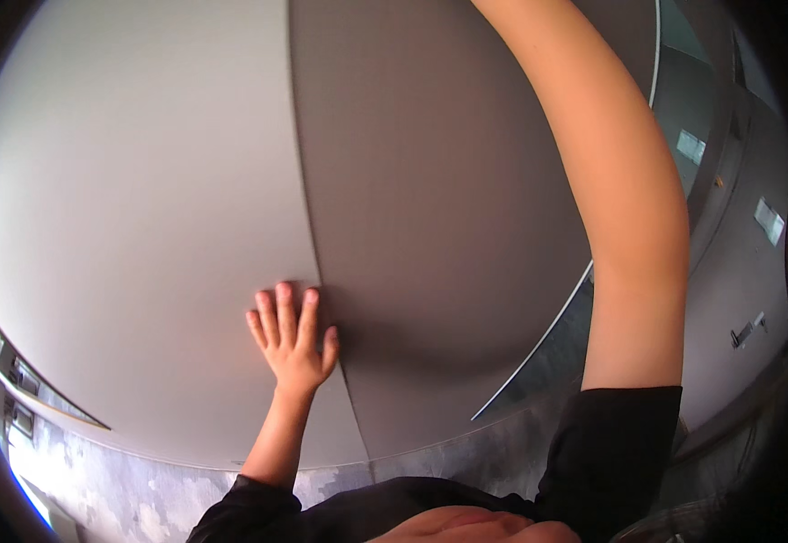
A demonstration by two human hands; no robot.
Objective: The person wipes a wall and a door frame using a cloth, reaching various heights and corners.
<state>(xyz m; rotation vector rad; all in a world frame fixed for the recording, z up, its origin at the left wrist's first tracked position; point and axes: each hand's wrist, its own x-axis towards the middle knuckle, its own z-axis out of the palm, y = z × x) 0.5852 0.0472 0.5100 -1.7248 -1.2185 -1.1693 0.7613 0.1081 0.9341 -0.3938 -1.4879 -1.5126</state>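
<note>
My left hand lies flat, palm down and fingers spread, on a light grey panel. Its thumb reaches over the seam where that panel meets a darker grey panel. Nothing is held in it. My right arm stretches up along the right side, across the darker panel, and leaves the picture at the top edge; my right hand is out of view. A soft shadow falls on the darker panel between the two arms. Both arms have black sleeves.
A pale, mottled surface runs along the bottom, beyond the panels' curved lower edge. On the right is a grey door or wall surface with a metal handle and a small pale sheet. Bright frames stand at the far left.
</note>
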